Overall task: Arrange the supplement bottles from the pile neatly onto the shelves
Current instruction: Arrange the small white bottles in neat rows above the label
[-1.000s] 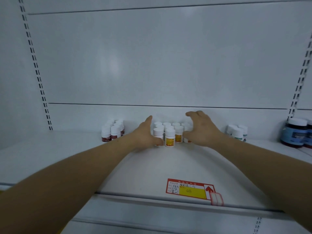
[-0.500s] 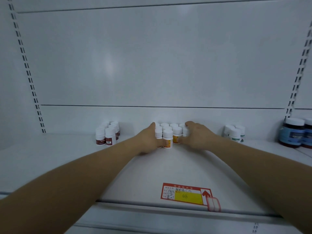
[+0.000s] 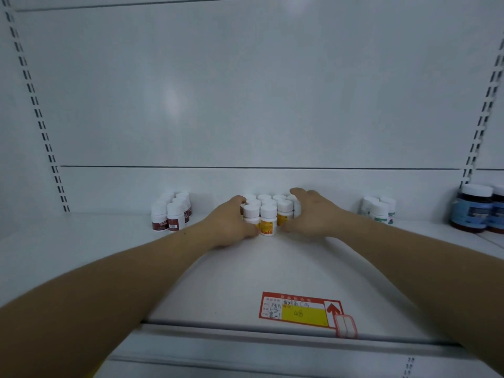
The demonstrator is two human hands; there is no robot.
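head view: orange-label bottles (image 3: pixel 268 219) gripped between curled left hand (image 3: pixel 229 227) and right hand (image 3: pixel 313 214), print unreadable; price tag (image 3: pixel 300 312) marked "48"; maroon-label bottles (image 3: pixel 171 214) nearby.

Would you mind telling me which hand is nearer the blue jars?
Right. The right hand sits left of the blue jars; the left hand is farther left, across the orange bottles.

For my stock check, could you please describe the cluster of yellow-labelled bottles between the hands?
The small white plastic bottles with orange-yellow labels stand upright in a tight cluster, several rows deep, white caps on, near the back of the white shelf. The left hand and right hand cup its sides.
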